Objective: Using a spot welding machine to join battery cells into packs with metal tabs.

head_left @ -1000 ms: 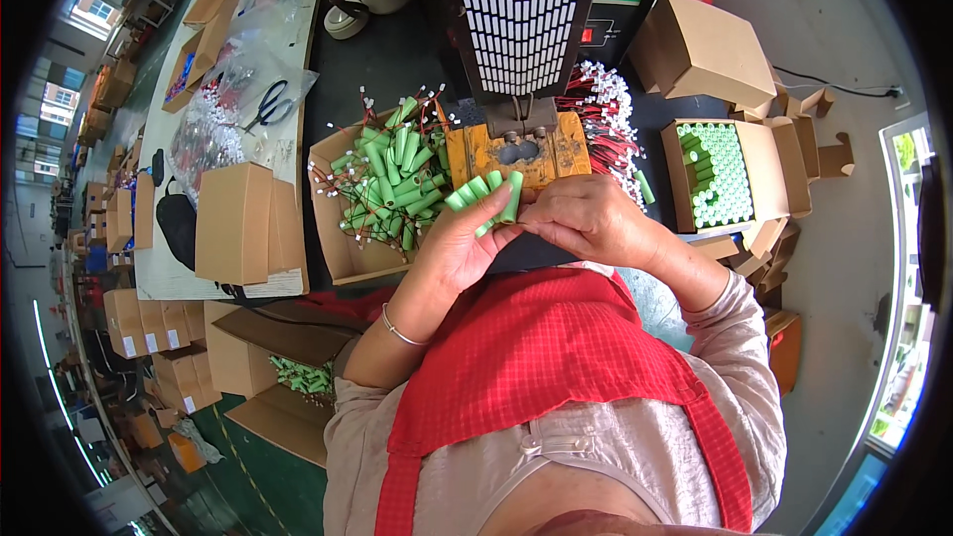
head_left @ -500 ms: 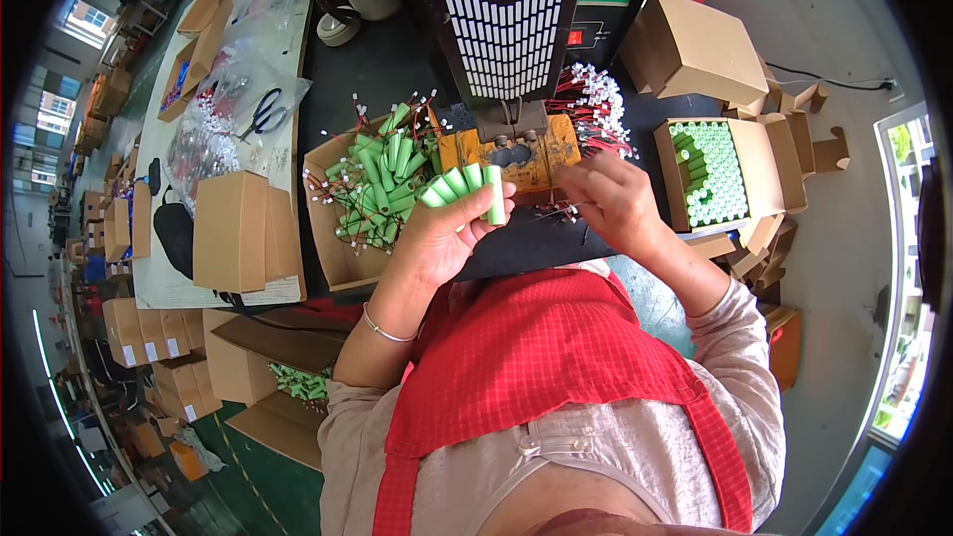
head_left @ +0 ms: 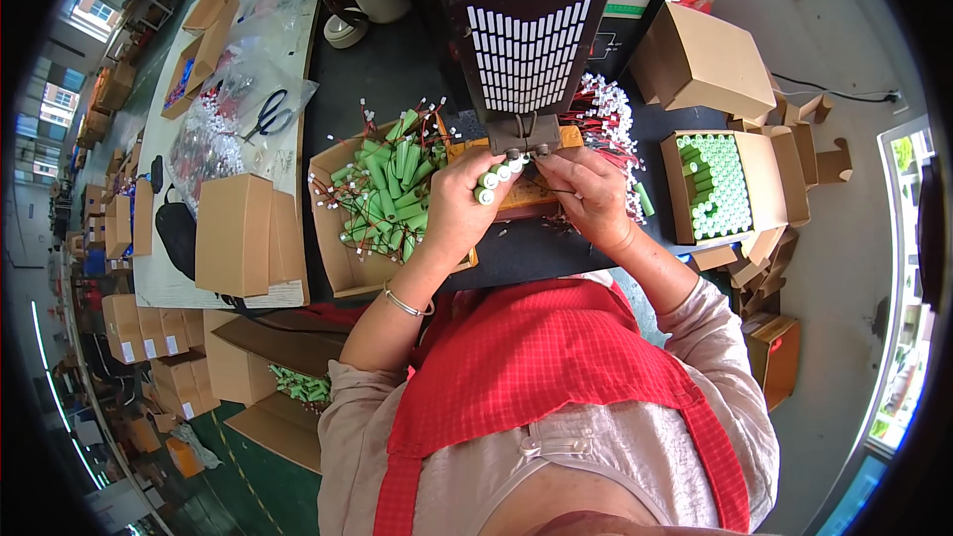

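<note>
My left hand [head_left: 460,203] is closed around several green cylindrical battery cells [head_left: 486,189], their pale ends turned up toward me. It holds them under the electrode tips [head_left: 526,152] of a black spot-welding machine [head_left: 526,50]. Close by on the right, my right hand [head_left: 593,194] pinches with thumb and fingers at the same tips; what it grips is too small to make out. Beneath both hands lies a worn yellow-orange block [head_left: 526,203], partly covered by them. A single green cell [head_left: 644,200] rests on the table beside my right hand.
An open carton [head_left: 342,276] of green cells with wire leads stands left. White-plugged red and black leads [head_left: 606,109] are heaped right of the machine. Farther right is a box [head_left: 678,208] of upright cells. Scissors [head_left: 266,114] lie on plastic bags at the far left.
Both hands have moved in to the electrode tips, the left bringing its fanned cells along. A loose green cell now shows beside my right hand. The view has shifted slightly.
</note>
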Available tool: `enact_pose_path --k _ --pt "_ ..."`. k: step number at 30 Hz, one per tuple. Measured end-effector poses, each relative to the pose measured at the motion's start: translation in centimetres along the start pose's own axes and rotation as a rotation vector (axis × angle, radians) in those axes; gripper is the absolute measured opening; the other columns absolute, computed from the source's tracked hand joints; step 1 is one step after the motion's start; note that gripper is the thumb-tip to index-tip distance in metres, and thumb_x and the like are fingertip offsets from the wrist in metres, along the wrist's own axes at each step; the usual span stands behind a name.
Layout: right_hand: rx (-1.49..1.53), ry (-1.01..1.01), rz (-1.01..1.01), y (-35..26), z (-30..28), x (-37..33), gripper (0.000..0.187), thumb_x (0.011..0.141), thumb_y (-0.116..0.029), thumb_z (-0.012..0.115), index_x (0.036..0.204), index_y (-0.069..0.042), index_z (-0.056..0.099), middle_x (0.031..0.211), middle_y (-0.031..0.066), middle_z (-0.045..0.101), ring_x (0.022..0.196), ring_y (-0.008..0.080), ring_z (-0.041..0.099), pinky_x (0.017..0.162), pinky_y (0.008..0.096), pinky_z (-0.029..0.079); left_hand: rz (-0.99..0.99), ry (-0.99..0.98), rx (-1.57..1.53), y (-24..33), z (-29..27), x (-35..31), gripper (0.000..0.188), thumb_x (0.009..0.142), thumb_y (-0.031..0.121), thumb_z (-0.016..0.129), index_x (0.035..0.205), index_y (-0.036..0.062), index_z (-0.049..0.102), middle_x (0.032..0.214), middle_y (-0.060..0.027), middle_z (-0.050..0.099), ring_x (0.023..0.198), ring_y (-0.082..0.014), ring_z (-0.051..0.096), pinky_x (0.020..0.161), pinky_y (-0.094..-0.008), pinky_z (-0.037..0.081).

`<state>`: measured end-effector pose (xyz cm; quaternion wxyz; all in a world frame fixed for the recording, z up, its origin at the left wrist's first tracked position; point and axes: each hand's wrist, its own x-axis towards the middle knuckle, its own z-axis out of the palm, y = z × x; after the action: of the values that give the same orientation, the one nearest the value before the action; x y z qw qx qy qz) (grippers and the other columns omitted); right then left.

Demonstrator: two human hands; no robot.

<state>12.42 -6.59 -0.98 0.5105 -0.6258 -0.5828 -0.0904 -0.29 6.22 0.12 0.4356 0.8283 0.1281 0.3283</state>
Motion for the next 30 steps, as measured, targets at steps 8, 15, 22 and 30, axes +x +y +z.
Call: enact_pose_path --k 8,15,22,30 --pt "0.004 -0.015 -0.015 0.3 0.0 0.4 0.026 0.070 0.003 0.065 0.096 -0.002 0.062 0.081 0.0104 0.061 0.071 0.0251 0.061 0.061 0.0318 0.050 0.028 0.023 0.001 -0.5 0.4 0.3 0.020 0.072 0.002 0.069 0.090 0.0014 0.061 0.075 -0.0111 0.060 0.066 -0.0251 0.060 0.058 -0.0312 0.047" --pt "-0.045 -0.048 0.034 -0.5 -1.4 0.5 0.025 0.072 0.003 0.066 0.097 -0.001 0.061 0.086 0.0123 0.062 0.076 0.0263 0.062 0.066 0.0325 0.050 0.048 0.078 0.031 -1.0 0.0 -0.2 0.020 0.070 0.003 0.072 0.086 0.0001 0.060 0.074 -0.0102 0.061 0.063 -0.0197 0.060 0.057 -0.0283 0.046" --pt "-0.366 -0.239 0.492 5.5 -9.5 -2.2 0.013 0.074 0.002 0.058 0.086 0.001 0.061 0.081 0.0134 0.062 0.069 0.0234 0.062 0.062 0.0294 0.049 -0.226 0.332 0.101 -2.0 -7.3 -1.9 0.023 0.078 0.005 0.068 0.100 0.0005 0.064 0.095 -0.0074 0.063 0.084 -0.0105 0.058 0.075 -0.0232 0.046" --pt "-0.519 -0.345 0.483 7.6 -9.3 -4.0 0.013 0.074 -0.007 0.052 0.079 -0.003 0.063 0.078 0.0154 0.060 0.076 0.0330 0.060 0.069 0.0406 0.048 -0.523 0.275 -0.324 0.0 -6.8 -2.9 0.032 0.085 0.011 0.061 0.112 -0.0040 0.056 0.102 -0.0106 0.063 0.087 -0.0134 0.060 0.079 -0.0249 0.048"
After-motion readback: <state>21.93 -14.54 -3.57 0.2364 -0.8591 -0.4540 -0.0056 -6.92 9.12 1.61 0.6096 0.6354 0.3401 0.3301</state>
